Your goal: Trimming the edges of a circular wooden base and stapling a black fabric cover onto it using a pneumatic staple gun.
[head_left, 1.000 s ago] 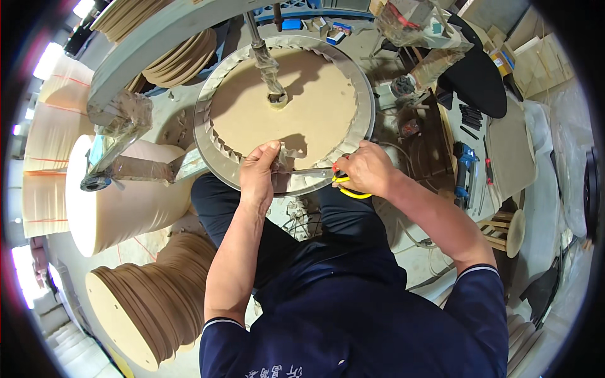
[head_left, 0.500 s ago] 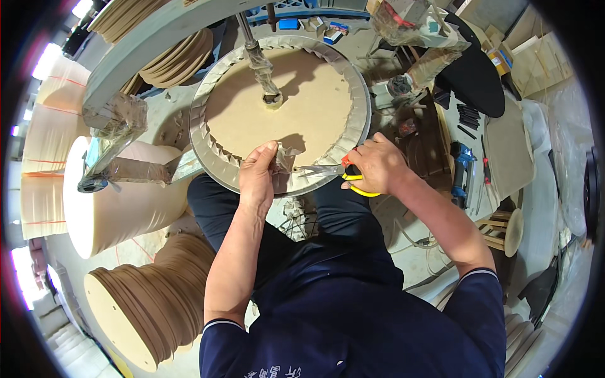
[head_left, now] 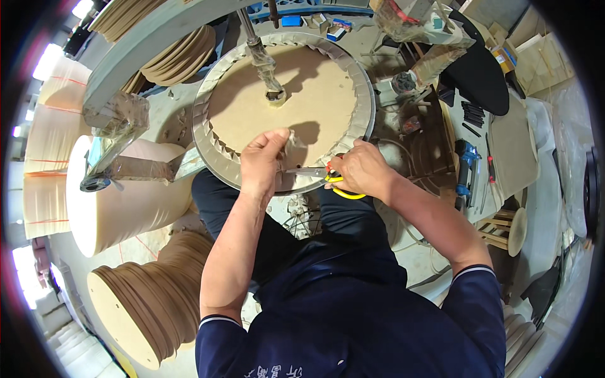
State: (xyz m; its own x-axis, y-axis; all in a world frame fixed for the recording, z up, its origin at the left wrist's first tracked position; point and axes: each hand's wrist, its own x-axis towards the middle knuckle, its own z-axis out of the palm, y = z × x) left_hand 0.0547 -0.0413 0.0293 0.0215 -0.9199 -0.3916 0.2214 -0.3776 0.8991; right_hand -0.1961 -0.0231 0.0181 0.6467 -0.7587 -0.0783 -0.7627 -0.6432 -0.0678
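A round tan board point(head_left: 252, 113) lies in front of me, its rim wrapped in pleated grey fabric point(head_left: 358, 101). Over the board's near edge, my left hand point(head_left: 261, 160) is closed in a pinch on a raised flap of that fabric point(head_left: 292, 150). My right hand point(head_left: 362, 169) grips scissors with red and yellow handles point(head_left: 348, 194). Their blades point left along the near rim, just below the flap; the tips are hard to make out against the fabric.
A metal rod point(head_left: 254, 47) comes down onto the board's middle. Padded frame arms flank it, left point(head_left: 140, 170) and right point(head_left: 419, 72). Stacked discs point(head_left: 142, 302) and a large cream roll point(head_left: 120, 201) stand left. Right are a blue tool point(head_left: 465, 170) and a red-handled screwdriver point(head_left: 491, 169).
My right hand has moved left with the scissors, bringing the blades to the flap's base. My left hand has shifted slightly up and right, still pinching the fabric.
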